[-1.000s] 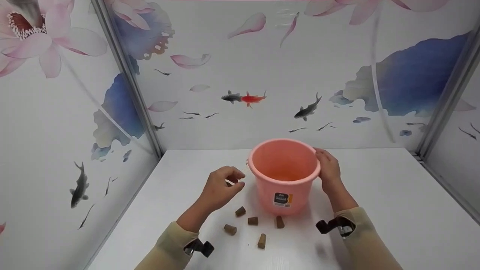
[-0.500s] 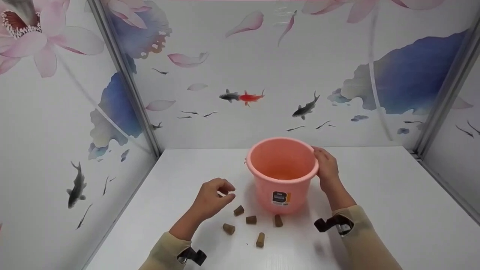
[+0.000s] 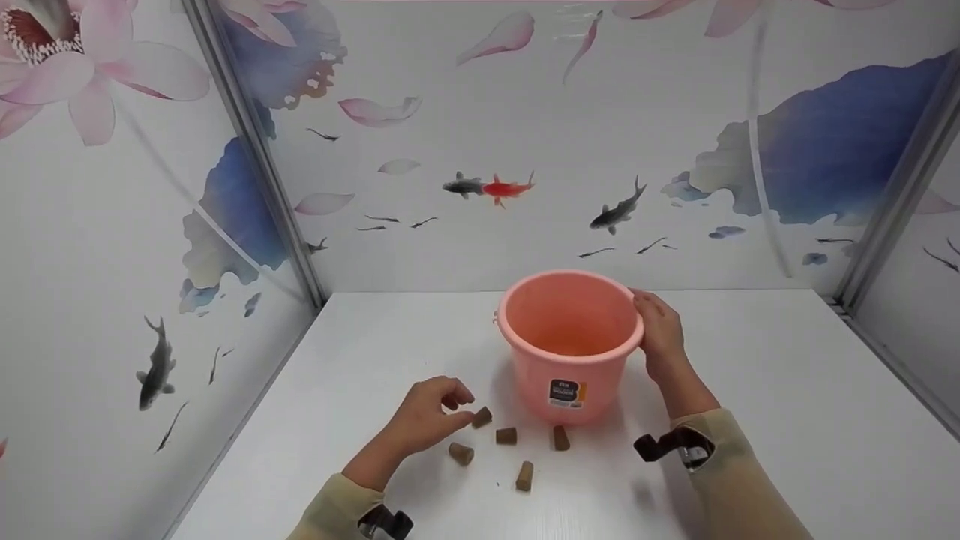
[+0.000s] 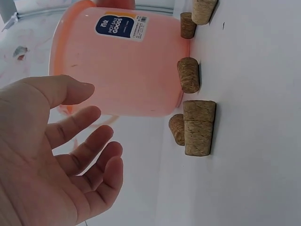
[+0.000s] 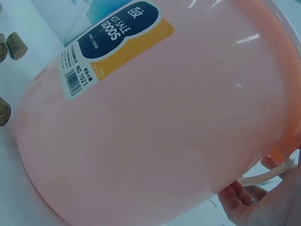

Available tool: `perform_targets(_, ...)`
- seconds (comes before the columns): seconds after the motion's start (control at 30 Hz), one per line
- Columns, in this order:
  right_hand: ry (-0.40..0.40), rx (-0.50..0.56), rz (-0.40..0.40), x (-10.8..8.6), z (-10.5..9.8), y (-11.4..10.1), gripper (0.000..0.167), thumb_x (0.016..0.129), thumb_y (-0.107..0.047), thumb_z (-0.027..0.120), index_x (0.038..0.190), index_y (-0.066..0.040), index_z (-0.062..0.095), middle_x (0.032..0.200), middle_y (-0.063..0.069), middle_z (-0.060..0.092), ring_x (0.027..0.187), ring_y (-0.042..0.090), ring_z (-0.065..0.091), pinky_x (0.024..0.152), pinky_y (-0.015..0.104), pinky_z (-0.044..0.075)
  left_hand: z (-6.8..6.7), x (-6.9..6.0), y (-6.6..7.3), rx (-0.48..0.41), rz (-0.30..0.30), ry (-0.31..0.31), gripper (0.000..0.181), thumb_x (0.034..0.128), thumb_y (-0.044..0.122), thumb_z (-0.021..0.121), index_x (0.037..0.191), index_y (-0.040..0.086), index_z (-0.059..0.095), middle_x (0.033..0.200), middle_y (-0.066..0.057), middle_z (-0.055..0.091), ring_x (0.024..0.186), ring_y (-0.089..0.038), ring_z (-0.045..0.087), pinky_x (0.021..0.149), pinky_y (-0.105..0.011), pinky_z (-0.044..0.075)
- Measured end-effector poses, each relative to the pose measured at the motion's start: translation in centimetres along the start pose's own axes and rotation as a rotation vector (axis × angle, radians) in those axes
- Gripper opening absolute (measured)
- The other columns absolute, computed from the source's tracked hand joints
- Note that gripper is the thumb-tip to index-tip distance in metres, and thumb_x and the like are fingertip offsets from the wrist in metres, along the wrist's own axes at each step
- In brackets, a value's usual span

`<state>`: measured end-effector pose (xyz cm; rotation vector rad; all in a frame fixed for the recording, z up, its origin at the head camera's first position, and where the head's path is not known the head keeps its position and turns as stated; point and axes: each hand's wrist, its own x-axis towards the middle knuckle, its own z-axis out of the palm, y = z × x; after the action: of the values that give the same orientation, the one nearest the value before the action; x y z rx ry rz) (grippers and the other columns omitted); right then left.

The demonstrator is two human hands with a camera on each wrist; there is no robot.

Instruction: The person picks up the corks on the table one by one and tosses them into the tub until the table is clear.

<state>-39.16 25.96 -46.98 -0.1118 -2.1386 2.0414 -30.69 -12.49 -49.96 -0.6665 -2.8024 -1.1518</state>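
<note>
A pink plastic bucket [image 3: 566, 375] stands upright on the white table, its label facing me. My right hand [image 3: 661, 334] grips its right side at the rim; the right wrist view shows fingers [image 5: 237, 195] bent beside the pale handle [image 5: 268, 176]. Several tapered cork stoppers lie in front of the bucket. My left hand [image 3: 431, 412] hovers just left of the nearest cork stopper [image 3: 481, 417], fingers loosely curved and holding nothing. In the left wrist view, a gap shows between that hand [image 4: 61, 155] and the corks [image 4: 199, 128].
Other corks lie spread about: one at the left [image 3: 461, 454], one toward the front [image 3: 524, 476], and one by the bucket's base [image 3: 561, 438]. White panels [image 3: 420, 255] with painted fish and flowers enclose the table [image 3: 750, 360] at the back and sides.
My left hand has drawn back from the bucket's left side and come down beside a cork. My right hand stays on the bucket, and the bucket and corks have kept their places.
</note>
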Motion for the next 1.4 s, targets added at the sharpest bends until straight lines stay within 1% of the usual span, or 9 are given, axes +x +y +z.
perform_targets(0.23,-0.005,-0.006,-0.007,0.0,0.1,0.1,0.051,0.113,-0.041,0.042,0.148,-0.008,0.06,0.136,0.01,0.067,0.108,0.01,0.068,0.09,0.025,0.06,0.5,-0.2,-0.4,-0.006,0.002,-0.076,0.012,0.0908,0.018,0.078,0.099,0.01,0.08,0.099,0.002,0.072,0.101,-0.026,0.066,0.089,-0.041,0.055)
perform_targets(0.33,0.002,-0.003,-0.013,0.0,0.1,0.0,0.05,0.113,-0.04,0.042,0.147,-0.008,0.06,0.134,0.008,0.068,0.108,0.011,0.068,0.09,0.025,0.06,0.6,-0.2,-0.6,-0.006,0.007,-0.118,0.014,0.0886,0.018,0.079,0.1,0.009,0.079,0.1,-0.001,0.073,0.1,-0.025,0.064,0.089,-0.039,0.053)
perform_targets(0.47,-0.004,0.013,-0.012,0.0,0.2,-0.2,0.049,0.113,-0.039,0.043,0.147,-0.007,0.06,0.127,0.002,0.07,0.106,0.009,0.068,0.088,0.024,0.06,0.9,-0.2,-0.7,-0.003,-0.014,-0.174,0.02,0.0851,0.018,0.082,0.101,0.008,0.079,0.102,-0.006,0.074,0.097,-0.02,0.061,0.085,-0.033,0.05)
perform_targets(0.53,-0.006,0.022,-0.009,0.1,0.3,-0.2,0.049,0.113,-0.038,0.044,0.146,-0.007,0.061,0.124,0.0,0.071,0.104,0.008,0.069,0.087,0.024,0.061,0.9,-0.2,-0.7,-0.005,-0.027,-0.192,0.021,0.0837,0.018,0.083,0.101,0.008,0.079,0.102,-0.005,0.074,0.097,-0.019,0.061,0.085,-0.032,0.051)
perform_targets(0.63,-0.002,0.029,-0.006,0.1,0.2,-0.2,0.048,0.113,-0.038,0.045,0.146,-0.008,0.061,0.121,-0.002,0.072,0.102,0.007,0.07,0.086,0.023,0.061,1.2,-0.2,-1.0,-0.011,-0.049,-0.219,0.021,0.0824,0.018,0.085,0.102,0.011,0.079,0.1,0.002,0.073,0.098,-0.018,0.062,0.085,-0.032,0.053)
perform_targets(0.7,0.002,0.027,0.001,0.0,0.1,-0.2,0.048,0.113,-0.038,0.045,0.147,-0.008,0.061,0.12,-0.003,0.072,0.101,0.007,0.071,0.086,0.023,0.061,1.4,-0.2,-1.2,-0.01,-0.059,-0.235,0.021,0.0819,0.018,0.085,0.101,0.013,0.079,0.099,0.006,0.071,0.098,-0.018,0.063,0.084,-0.032,0.053)
perform_targets(0.97,-0.002,0.013,-0.003,0.0,-0.3,-0.2,0.05,0.113,-0.04,0.046,0.148,-0.008,0.06,0.122,-0.003,0.071,0.102,0.006,0.069,0.085,0.022,0.06,1.9,0.1,-1.7,-0.005,-0.048,-0.276,0.023,0.0763,0.013,0.089,0.097,0.014,0.079,0.095,0.002,0.073,0.089,-0.015,0.063,0.077,-0.028,0.053)
perform_targets(1.2,-0.008,0.006,-0.001,0.0,-0.3,-0.4,0.05,0.113,-0.041,0.045,0.148,-0.009,0.06,0.124,-0.001,0.07,0.102,0.007,0.068,0.085,0.023,0.06,1.9,0.1,-1.6,0.008,-0.057,-0.313,0.025,0.0752,0.01,0.089,0.097,0.013,0.079,0.09,0.005,0.071,0.082,-0.008,0.061,0.074,-0.025,0.052)
perform_targets(1.4,-0.005,-0.009,0.009,0.0,-0.2,-0.2,0.05,0.113,-0.04,0.044,0.149,-0.009,0.06,0.129,0.002,0.07,0.103,0.007,0.068,0.086,0.022,0.06,2.1,-0.1,-1.5,0.006,-0.072,-0.341,0.025,0.0745,0.006,0.091,0.095,0.012,0.078,0.086,0.006,0.069,0.079,-0.007,0.06,0.073,-0.025,0.052)
